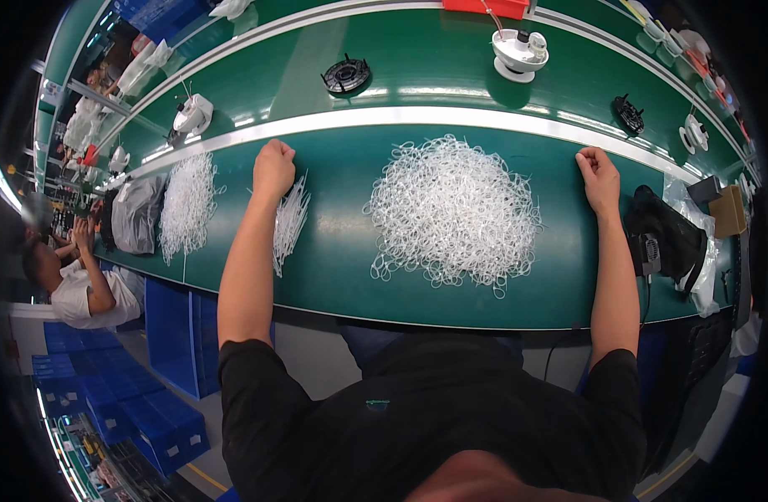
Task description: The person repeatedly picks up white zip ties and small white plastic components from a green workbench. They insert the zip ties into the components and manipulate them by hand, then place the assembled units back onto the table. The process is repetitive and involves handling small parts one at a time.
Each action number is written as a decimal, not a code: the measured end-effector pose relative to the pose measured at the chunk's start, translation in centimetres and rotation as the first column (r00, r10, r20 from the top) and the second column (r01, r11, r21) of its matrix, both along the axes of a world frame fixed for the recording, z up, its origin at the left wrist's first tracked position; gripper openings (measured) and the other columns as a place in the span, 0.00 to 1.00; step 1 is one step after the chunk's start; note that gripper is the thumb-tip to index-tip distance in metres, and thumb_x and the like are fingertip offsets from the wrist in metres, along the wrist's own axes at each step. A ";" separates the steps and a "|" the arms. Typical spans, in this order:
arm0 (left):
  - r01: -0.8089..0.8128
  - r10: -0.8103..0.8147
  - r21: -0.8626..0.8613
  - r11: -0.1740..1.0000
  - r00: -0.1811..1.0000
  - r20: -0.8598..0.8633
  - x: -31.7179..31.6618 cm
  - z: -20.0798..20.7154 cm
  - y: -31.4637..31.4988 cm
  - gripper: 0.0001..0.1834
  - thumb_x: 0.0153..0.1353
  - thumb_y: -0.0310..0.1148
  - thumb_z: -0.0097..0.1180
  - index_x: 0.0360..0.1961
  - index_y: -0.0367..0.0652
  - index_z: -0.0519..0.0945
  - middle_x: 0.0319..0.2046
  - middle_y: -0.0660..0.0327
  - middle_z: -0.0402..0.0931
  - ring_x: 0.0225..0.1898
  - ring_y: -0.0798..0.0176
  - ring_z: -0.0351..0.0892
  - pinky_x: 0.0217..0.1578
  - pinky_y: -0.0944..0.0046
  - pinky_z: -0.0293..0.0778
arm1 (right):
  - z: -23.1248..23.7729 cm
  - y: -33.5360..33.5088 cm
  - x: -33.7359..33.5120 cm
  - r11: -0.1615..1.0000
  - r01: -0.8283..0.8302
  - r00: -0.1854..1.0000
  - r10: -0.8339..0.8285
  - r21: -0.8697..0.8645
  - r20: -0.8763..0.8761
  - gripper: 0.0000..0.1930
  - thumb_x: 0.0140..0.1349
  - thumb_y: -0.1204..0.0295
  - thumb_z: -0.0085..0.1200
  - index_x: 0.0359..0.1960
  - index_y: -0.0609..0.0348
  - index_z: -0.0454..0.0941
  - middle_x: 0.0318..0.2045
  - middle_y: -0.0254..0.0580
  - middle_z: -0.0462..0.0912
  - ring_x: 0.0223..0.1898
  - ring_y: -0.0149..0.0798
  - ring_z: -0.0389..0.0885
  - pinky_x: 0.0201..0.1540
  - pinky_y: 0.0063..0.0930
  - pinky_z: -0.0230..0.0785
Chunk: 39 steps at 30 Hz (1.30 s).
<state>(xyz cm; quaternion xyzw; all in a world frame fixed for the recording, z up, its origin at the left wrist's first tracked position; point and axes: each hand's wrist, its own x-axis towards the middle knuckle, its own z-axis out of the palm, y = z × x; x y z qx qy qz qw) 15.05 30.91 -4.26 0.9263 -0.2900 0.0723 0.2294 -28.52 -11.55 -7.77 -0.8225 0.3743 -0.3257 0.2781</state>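
Note:
My left hand (275, 169) is closed above the green tabletop (342, 289), beside a small bundle of thin straight white strips (292, 224). These look like cable ties. Far to the right, my right hand (599, 177) has its fingertips pinched together over the table. Whether either hand holds something thin I cannot make out. Between my arms lies a big heap of thin white looped ties (455, 213), touched by neither hand. Another pile of white ties (187, 205) spreads out left of my left forearm.
Beyond a white rail (451, 115) runs a green conveyor (417, 58) carrying black ring-shaped parts (347, 77) and white round housings (519, 57). A black bag (664, 238) and brown box (727, 211) sit at right. A co-worker (91, 284) works at left, near blue bins (158, 427).

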 end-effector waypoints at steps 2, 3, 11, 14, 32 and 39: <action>0.023 -0.014 -0.149 0.989 0.998 0.065 -0.8 0.7 -0.4 0.08 0.65 0.30 0.57 0.36 0.35 0.78 0.33 0.49 0.82 0.34 0.50 0.82 0.37 0.56 0.76 | -0.1 0.2 0.1 1.000 0.009 1.000 -0.008 0.011 -0.017 0.11 0.63 0.64 0.60 0.39 0.59 0.81 0.26 0.32 0.79 0.27 0.27 0.74 0.34 0.23 0.68; 0.046 -0.065 -0.313 0.949 0.997 -0.050 -1.6 1.6 -0.6 0.08 0.66 0.30 0.57 0.36 0.35 0.77 0.33 0.51 0.82 0.32 0.55 0.81 0.35 0.59 0.76 | 0.0 0.5 0.1 1.000 0.004 0.999 -0.004 0.015 -0.034 0.11 0.63 0.64 0.60 0.39 0.59 0.81 0.26 0.32 0.80 0.28 0.26 0.74 0.35 0.23 0.68; -0.207 -0.875 -0.956 0.207 0.397 -0.275 -14.4 5.4 -5.1 0.06 0.69 0.24 0.54 0.45 0.37 0.77 0.39 0.54 0.81 0.33 0.68 0.82 0.34 0.67 0.82 | 5.5 3.0 -0.8 0.994 -0.100 0.899 0.111 -0.049 0.423 0.08 0.70 0.76 0.54 0.47 0.66 0.78 0.43 0.35 0.81 0.45 0.26 0.77 0.52 0.19 0.67; -0.258 -0.904 -0.916 0.309 0.221 -0.367 -18.0 4.8 -6.6 0.05 0.68 0.23 0.54 0.44 0.37 0.76 0.40 0.53 0.81 0.34 0.67 0.82 0.34 0.66 0.83 | 10.3 10.6 0.8 0.959 -0.281 0.823 0.256 -0.029 0.508 0.09 0.66 0.80 0.56 0.47 0.66 0.79 0.44 0.37 0.81 0.45 0.29 0.78 0.52 0.22 0.69; -0.203 -0.864 -0.938 0.282 0.372 -0.340 -20.8 3.3 -7.3 0.06 0.67 0.22 0.55 0.43 0.34 0.74 0.39 0.53 0.80 0.31 0.68 0.80 0.31 0.67 0.81 | 9.5 23.7 9.9 0.812 -0.575 0.797 0.529 0.101 0.291 0.07 0.58 0.80 0.61 0.37 0.63 0.78 0.31 0.41 0.85 0.34 0.35 0.85 0.40 0.28 0.77; -0.115 -0.794 -0.891 0.439 0.414 -0.444 -22.1 3.0 -7.9 0.06 0.66 0.22 0.57 0.42 0.33 0.75 0.35 0.56 0.81 0.32 0.68 0.82 0.32 0.69 0.82 | 7.7 23.7 10.3 0.893 -0.444 0.781 0.343 0.078 0.522 0.08 0.59 0.81 0.59 0.41 0.62 0.78 0.30 0.41 0.83 0.32 0.35 0.83 0.38 0.28 0.75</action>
